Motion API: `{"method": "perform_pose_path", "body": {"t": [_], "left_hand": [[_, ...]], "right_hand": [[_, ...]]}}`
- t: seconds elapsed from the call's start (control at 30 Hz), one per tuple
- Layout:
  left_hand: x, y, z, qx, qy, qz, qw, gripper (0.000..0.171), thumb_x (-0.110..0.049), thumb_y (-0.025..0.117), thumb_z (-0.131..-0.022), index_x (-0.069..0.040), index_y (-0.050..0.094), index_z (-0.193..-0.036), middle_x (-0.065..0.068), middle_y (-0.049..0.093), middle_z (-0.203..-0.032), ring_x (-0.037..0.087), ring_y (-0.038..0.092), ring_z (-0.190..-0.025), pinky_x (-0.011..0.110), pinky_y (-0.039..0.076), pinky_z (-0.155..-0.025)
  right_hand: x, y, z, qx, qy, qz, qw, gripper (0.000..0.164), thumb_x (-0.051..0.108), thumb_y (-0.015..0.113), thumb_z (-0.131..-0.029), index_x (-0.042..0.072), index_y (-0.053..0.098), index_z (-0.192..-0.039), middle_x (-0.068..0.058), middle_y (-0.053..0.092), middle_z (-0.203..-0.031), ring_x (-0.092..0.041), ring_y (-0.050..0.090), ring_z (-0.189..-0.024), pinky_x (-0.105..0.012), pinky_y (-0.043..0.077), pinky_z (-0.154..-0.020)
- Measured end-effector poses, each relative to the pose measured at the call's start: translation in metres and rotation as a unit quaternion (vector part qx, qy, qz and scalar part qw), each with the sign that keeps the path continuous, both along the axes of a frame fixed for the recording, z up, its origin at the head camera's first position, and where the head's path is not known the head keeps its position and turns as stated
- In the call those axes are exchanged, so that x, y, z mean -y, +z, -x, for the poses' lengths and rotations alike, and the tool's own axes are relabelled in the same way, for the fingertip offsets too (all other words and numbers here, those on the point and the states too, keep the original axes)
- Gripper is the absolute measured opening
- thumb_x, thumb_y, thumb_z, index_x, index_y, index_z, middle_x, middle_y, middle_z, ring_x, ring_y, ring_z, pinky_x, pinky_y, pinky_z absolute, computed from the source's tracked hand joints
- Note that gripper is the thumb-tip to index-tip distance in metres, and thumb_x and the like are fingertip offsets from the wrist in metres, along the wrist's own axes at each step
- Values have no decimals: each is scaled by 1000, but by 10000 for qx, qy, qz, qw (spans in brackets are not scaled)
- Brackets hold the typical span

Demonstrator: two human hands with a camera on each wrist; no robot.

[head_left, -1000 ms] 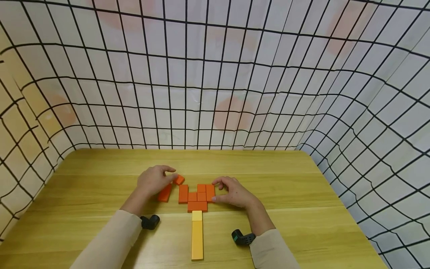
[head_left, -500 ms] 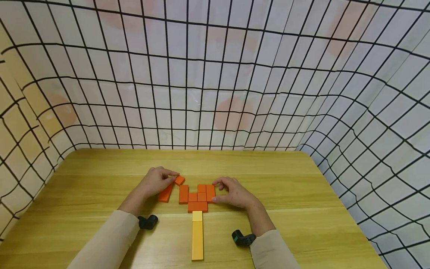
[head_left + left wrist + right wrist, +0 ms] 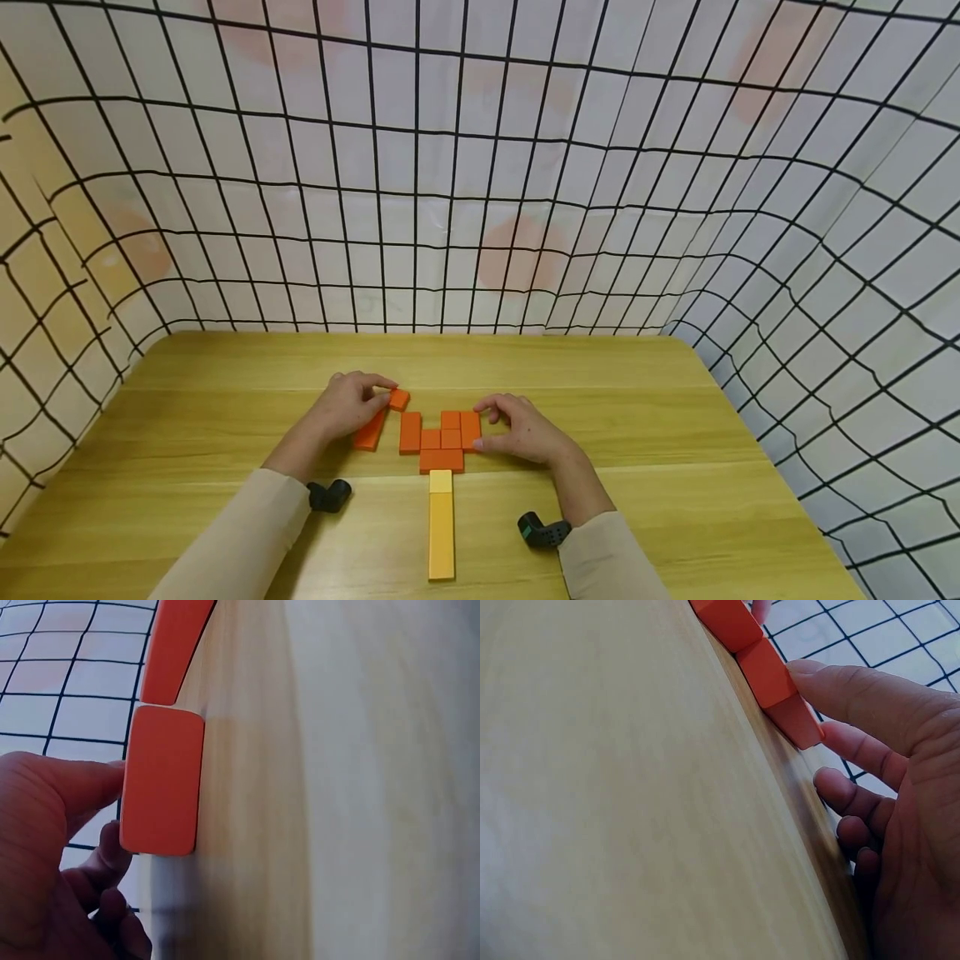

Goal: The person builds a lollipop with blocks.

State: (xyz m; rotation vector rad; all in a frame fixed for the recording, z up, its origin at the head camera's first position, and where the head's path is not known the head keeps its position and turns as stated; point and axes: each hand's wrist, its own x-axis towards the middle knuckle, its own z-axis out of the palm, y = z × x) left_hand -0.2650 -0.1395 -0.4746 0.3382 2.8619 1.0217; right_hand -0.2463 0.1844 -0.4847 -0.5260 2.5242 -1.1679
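In the head view, my left hand (image 3: 347, 406) has thumb and index fingertip at the edges of a small orange square block (image 3: 399, 400), pinching it. A longer orange block (image 3: 369, 431) lies partly under that hand; in the left wrist view an orange block (image 3: 163, 780) hides the thumb tip. My right hand (image 3: 525, 428) holds the upright orange block (image 3: 470, 431) at the right of a cluster, thumb at its near corner, index finger at its far corner. Also in the cluster are a left upright block (image 3: 410, 432), a crosswise block (image 3: 441, 461) and several small squares.
Below the cluster, a yellow square block (image 3: 440, 481) and a long yellow block (image 3: 441, 536) form a straight stem. The wooden table (image 3: 637, 500) is bordered by black wire mesh (image 3: 450, 246) at the back and sides, with pale sheeting behind it.
My left hand has shifted slightly, and the small orange block has turned a little and moved slightly left. The right hand and the cluster stay put.
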Motion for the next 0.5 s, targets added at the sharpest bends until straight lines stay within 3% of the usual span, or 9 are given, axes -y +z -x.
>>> {"method": "perform_pose_path", "body": {"t": [0.2, 0.5], "left_hand": [[2, 1, 1, -92, 195, 181, 9996, 29, -29, 68, -99, -14, 73, -123, 4, 62, -84, 24, 48, -86, 34, 38, -72], [4, 6, 0, 173, 443, 179, 9987, 40, -39, 76, -91, -13, 74, -121, 6, 66, -90, 22, 54, -83, 33, 43, -72]], "right_hand": [[-1, -1, 1, 16, -23, -4, 10000, 46, 36, 83, -86, 24, 61, -125, -3, 50, -109, -21, 40, -102, -39, 36, -86], [0, -1, 1, -15, -14, -41, 10000, 46, 37, 83, -86, 25, 61, -125, -2, 51, -109, -20, 40, -102, -39, 36, -86]]}}
